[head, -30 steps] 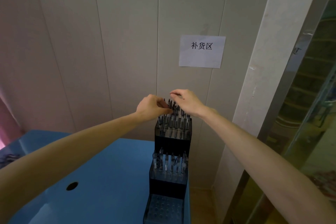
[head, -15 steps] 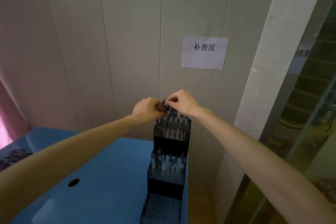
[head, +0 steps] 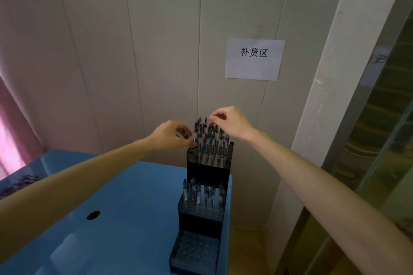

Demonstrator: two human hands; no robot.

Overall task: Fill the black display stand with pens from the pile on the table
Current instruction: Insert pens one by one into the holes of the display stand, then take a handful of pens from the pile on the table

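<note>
The black display stand (head: 206, 172) rises in three steps at the right edge of the blue table (head: 125, 207). Its top tier is packed with pens (head: 209, 138), the middle tier holds several pens (head: 202, 193), and the bottom tier (head: 196, 250) shows only holes. My left hand (head: 171, 134) is at the left side of the top tier, its curled fingers gripping a few pens. My right hand (head: 230, 121) hovers over the back right of that tier and pinches the top of a pen. The pile of pens (head: 20, 182) lies at the far left.
A panelled wall stands right behind the stand, with a paper sign (head: 254, 59) taped on it. A white pillar (head: 335, 96) and a glass door (head: 384, 140) are to the right. The table has a round hole (head: 93, 215) in its top.
My right hand has moved a little right and up, away from my left hand, and now pinches a pen top. My left hand has dropped slightly toward the tier's left edge.
</note>
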